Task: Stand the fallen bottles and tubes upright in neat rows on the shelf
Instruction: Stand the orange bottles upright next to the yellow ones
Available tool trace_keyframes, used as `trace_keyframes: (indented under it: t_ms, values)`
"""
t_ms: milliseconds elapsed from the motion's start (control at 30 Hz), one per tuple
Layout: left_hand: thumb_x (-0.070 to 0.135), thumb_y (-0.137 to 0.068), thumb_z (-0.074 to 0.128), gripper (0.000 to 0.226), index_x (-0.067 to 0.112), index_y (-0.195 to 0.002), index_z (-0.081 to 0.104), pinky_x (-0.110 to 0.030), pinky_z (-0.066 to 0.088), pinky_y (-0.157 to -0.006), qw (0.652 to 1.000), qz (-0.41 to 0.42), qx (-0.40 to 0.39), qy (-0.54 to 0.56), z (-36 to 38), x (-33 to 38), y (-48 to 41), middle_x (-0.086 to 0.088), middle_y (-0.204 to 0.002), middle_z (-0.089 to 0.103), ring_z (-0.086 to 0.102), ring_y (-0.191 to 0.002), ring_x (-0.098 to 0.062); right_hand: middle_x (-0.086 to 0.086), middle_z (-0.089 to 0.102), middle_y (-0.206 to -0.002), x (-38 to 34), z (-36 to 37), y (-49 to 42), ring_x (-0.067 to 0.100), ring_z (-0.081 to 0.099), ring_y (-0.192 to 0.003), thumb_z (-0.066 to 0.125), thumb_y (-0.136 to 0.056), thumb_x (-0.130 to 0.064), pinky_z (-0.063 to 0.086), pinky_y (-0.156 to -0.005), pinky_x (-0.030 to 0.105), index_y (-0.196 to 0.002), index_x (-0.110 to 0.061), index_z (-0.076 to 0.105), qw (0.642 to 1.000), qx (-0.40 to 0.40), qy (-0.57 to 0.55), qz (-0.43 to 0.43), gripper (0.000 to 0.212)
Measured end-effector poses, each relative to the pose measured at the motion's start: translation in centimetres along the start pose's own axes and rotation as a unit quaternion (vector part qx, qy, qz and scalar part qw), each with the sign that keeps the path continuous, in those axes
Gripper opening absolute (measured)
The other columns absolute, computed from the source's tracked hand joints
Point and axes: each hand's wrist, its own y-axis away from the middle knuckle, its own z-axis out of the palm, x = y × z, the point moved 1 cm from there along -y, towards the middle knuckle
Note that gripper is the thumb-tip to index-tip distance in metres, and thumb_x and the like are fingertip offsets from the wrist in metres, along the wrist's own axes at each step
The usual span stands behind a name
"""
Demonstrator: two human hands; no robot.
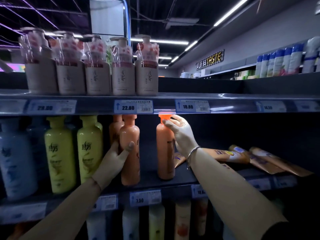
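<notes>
Shelving fig., head view: middle dark metal shelf (183, 179) w/ two tall salmon-orange plastic bottles under the hands. Right hand (180, 132) is closed round the neck and shoulder of the right-hand orange bottle (165, 153), thumb and fingertips (167, 122) pinched just under its bright orange cap (164, 117); a top grip of this kind suits steadying a tall, narrow body and turning it to face front. Bottle is upright, base on the shelf, set apart from its neighbour by a clear gap. Left hand (119, 156) is half open, curled round the mid-body of the left-hand orange bottle (130, 149), thumb across the front, fingers behind; judged to brace the bottle so the row does not tip while the other is adjusted. A further orange bottle stands behind it. To the left, yellow-green bottles (59, 153) and pale blue bottles (15, 158) stand in rows, approx. aligned w/ the shelf edge. To the right, orange-gold squeeze tubes (259, 158) lie flat in a loose heap, overlapping, behind the right forearm and its thin silver bracelet (193, 153); these are not yet stood up, so most of the tube work seems left to do. Price tags (133, 106) line the shelf rail above
</notes>
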Motion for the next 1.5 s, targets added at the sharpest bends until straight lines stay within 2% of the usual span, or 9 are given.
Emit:
trace_keyframes:
  t_ms: [367, 433, 567, 700, 767, 967, 1133, 1367, 1500]
  values:
    - [0.045, -0.089, 0.05, 0.031, 0.035, -0.117, 0.041, -0.005, 0.041, -0.065, 1.0, 0.013, 0.013, 0.004, 0.5, -0.6, 0.1, 0.023, -0.092, 0.057, 0.061, -0.075, 0.011, -0.001, 0.063, -0.126, 0.3, -0.4, 2.0, 0.016, 0.061, -0.116, 0.083, -0.058, -0.052, 0.048, -0.099, 0.036, -0.147, -0.01, 0.03, 0.997, 0.016, 0.08, -0.002, 0.111]
    - [0.048, -0.084, 0.052, 0.036, 0.035, -0.116, 0.043, -0.009, 0.042, -0.07, 1.0, 0.019, 0.019, -0.003, 0.3, -0.6, 0.0, 0.022, -0.093, 0.057, 0.058, -0.082, 0.007, -0.001, 0.057, -0.133, 0.6, -0.4, 2.7, 0.015, 0.056, -0.119, 0.079, -0.068, -0.047, 0.047, -0.102, 0.037, -0.151, -0.014, 0.022, 0.994, 0.009, 0.11, 0.01, 0.106]
    - [0.04, -0.074, 0.07, 0.058, 0.025, -0.123, 0.042, -0.014, 0.043, -0.075, 0.998, 0.033, 0.033, -0.052, -0.1, -1.4, 0.4, 0.022, -0.095, 0.055, 0.054, -0.085, 0.008, -0.015, 0.061, -0.112, 3.1, -1.8, 4.0, 0.012, 0.054, -0.119, 0.079, -0.077, -0.024, 0.042, -0.106, 0.035, -0.153, -0.016, 0.003, 0.985, -0.01, 0.161, 0.054, 0.108]
    - [0.031, -0.062, 0.084, 0.081, 0.023, -0.128, 0.038, -0.02, 0.044, -0.084, 0.995, 0.028, 0.021, -0.089, 0.2, -2.8, 1.5, 0.011, -0.107, 0.057, 0.057, -0.095, -0.005, 0.007, 0.067, -0.117, 5.5, -3.0, 5.4, 0.022, 0.064, -0.11, 0.081, -0.068, -0.014, 0.052, -0.094, 0.037, -0.136, -0.013, 0.042, 0.967, -0.063, 0.213, 0.125, 0.079]
    - [0.03, -0.061, 0.086, 0.088, 0.021, -0.132, 0.035, -0.024, 0.043, -0.087, 0.994, 0.024, 0.023, -0.102, 0.2, -3.1, 1.8, 0.009, -0.111, 0.055, 0.055, -0.101, -0.01, 0.005, 0.069, -0.112, 6.1, -3.3, 5.8, 0.018, 0.066, -0.105, 0.077, -0.069, -0.008, 0.055, -0.09, 0.036, -0.13, -0.016, 0.045, 0.963, -0.058, 0.232, 0.121, 0.069]
    - [0.032, -0.062, 0.085, 0.086, 0.019, -0.13, 0.034, -0.023, 0.042, -0.085, 0.991, 0.034, 0.05, -0.121, 0.9, -3.1, 2.1, 0.008, -0.111, 0.055, 0.055, -0.098, -0.01, 0.001, 0.059, -0.119, 6.5, -2.4, 6.6, 0.013, 0.061, -0.108, 0.086, -0.066, -0.021, 0.052, -0.095, 0.034, -0.129, -0.028, 0.028, 0.961, -0.02, 0.258, 0.101, 0.086]
    - [0.038, -0.061, 0.084, 0.088, 0.02, -0.13, 0.032, -0.028, 0.046, -0.091, 0.992, 0.026, 0.059, -0.104, 1.3, -3.7, 2.1, 0.001, -0.121, 0.056, 0.056, -0.108, -0.015, 0.0, 0.055, -0.122, 6.7, -2.2, 6.8, 0.013, 0.059, -0.108, 0.088, -0.056, -0.033, 0.052, -0.093, 0.034, -0.124, -0.037, 0.036, 0.955, 0.022, 0.287, 0.072, 0.085]
    - [0.037, -0.062, 0.083, 0.095, 0.033, -0.137, 0.027, -0.036, 0.042, -0.106, 0.992, -0.029, -0.097, -0.071, -1.4, -4.4, 1.2, 0.007, -0.127, 0.052, 0.052, -0.118, -0.012, 0.002, 0.063, -0.119, 5.8, -3.0, 7.0, 0.014, 0.065, -0.107, 0.079, -0.074, -0.005, 0.053, -0.097, 0.04, -0.14, -0.026, 0.032, 0.967, -0.024, 0.235, 0.094, 0.083]
    - [0.036, -0.062, 0.083, 0.084, 0.028, -0.132, 0.038, -0.035, 0.042, -0.105, 0.989, -0.033, -0.104, -0.101, -1.8, -4.4, 0.8, 0.003, -0.127, 0.056, 0.053, -0.12, -0.015, 0.004, 0.058, -0.13, 5.6, -2.8, 7.2, 0.01, 0.059, -0.113, 0.068, -0.085, -0.003, 0.05, -0.093, 0.028, -0.138, -0.021, 0.03, 0.96, -0.063, 0.244, 0.121, 0.068]
